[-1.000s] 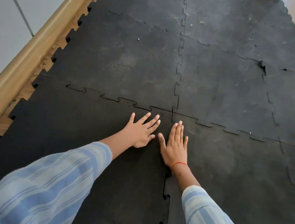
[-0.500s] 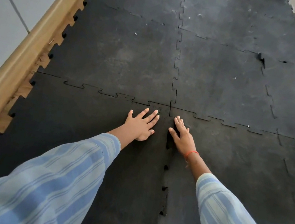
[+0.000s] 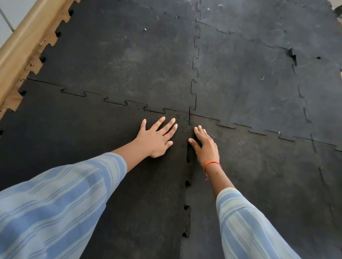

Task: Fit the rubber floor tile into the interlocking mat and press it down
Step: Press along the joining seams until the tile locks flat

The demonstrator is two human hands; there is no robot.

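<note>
Black mat (image 3: 132, 55), two flat hands (image 3: 156, 139)

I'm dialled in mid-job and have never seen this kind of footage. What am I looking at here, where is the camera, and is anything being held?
There is no machine: a person wears one wide-angle camera on the head, looking forward and down at their own two arms in striped sleeves. The floor is covered with black rubber tiles that lock together by jigsaw-shaped edges. The left hand lies flat, fingers spread, on the near left tile. The right hand, with an orange thread at the wrist, rests on the near right tile with its thumb at the seam between the two. That seam shows open gaps along it, so it looks not fully pressed in. Neither hand holds anything. A wooden skirting runs along the left.
</note>
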